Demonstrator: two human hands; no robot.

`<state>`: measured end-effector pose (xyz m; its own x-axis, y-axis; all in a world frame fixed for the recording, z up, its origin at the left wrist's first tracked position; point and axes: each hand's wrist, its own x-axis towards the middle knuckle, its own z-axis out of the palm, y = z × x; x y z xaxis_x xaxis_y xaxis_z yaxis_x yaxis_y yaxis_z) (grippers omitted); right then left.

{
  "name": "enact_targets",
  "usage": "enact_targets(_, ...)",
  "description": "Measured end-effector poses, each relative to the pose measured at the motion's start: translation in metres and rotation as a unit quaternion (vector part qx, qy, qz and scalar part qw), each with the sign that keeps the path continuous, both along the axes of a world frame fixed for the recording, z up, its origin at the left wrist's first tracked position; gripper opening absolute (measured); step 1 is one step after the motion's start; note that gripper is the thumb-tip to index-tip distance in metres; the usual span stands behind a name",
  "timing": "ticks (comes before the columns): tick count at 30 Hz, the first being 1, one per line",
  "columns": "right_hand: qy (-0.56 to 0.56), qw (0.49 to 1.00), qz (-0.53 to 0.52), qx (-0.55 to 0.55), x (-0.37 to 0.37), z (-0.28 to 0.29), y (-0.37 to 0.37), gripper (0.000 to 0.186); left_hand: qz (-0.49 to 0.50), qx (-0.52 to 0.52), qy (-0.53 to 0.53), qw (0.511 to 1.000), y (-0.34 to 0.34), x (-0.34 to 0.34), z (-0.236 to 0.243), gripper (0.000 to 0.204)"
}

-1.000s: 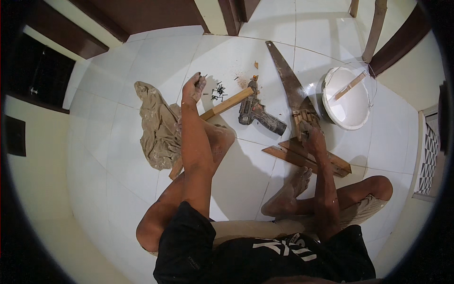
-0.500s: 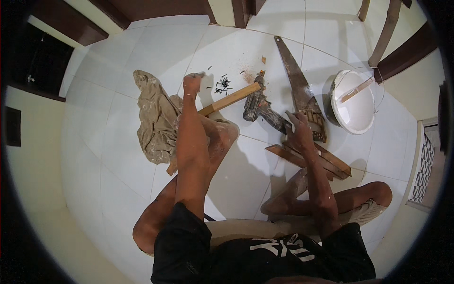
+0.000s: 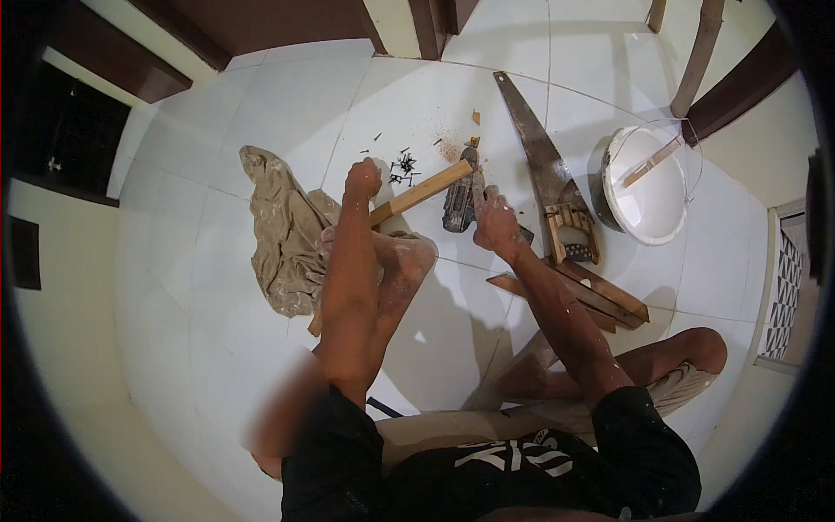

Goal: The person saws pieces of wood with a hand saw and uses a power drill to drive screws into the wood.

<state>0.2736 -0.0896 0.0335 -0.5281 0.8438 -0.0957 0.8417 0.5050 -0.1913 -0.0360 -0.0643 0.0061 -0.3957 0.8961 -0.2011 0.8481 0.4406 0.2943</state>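
My left hand [image 3: 364,180] is closed beside a small heap of black screws [image 3: 404,165]; what its fingers hold, if anything, is hidden. My right hand [image 3: 497,221] lies over the handle of a dark cordless drill [image 3: 458,205], fingers stretched forward and apart; whether it touches the drill I cannot tell. The drill lies on its side, partly covered by that hand. A squared wooden stick [image 3: 424,191] slants from the drill's front back beneath my left forearm and leg, its near end showing beside my shin.
A handsaw [image 3: 537,130] lies right of the drill, beyond some wood offcuts [image 3: 600,296]. A white-rimmed bucket [image 3: 648,228] with a wooden strip across it stands farther right. A crumpled beige cloth [image 3: 283,235] lies at the left, and sawdust [image 3: 448,150] dusts the white tiles.
My right hand has moved left and forward, from the drill's base end to over its handle. My left hand has shifted slightly and its fingers have drawn in beside the screws.
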Motion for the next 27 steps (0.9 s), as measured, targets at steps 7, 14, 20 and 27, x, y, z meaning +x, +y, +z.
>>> enact_targets(7,-0.069,0.997,0.028,-0.001,0.009,0.055,0.024,0.046,0.270,0.200,-0.545,0.768,0.014,-0.020,0.013,0.016)
enact_targets(14,-0.026,1.000,-0.012,0.000,0.077,0.100,0.028,0.033,0.270,0.300,-0.623,0.670,0.020,0.003,0.078,0.015)
enact_targets(20,0.567,0.742,-0.106,-0.340,0.120,0.176,-0.023,0.045,0.225,0.297,-0.673,0.639,0.025,0.036,0.154,0.023)
enact_targets(27,0.788,0.378,-0.030,-0.485,0.128,0.162,-0.061,0.049,0.136,0.339,-0.756,0.543,0.012,0.171,0.249,0.023)
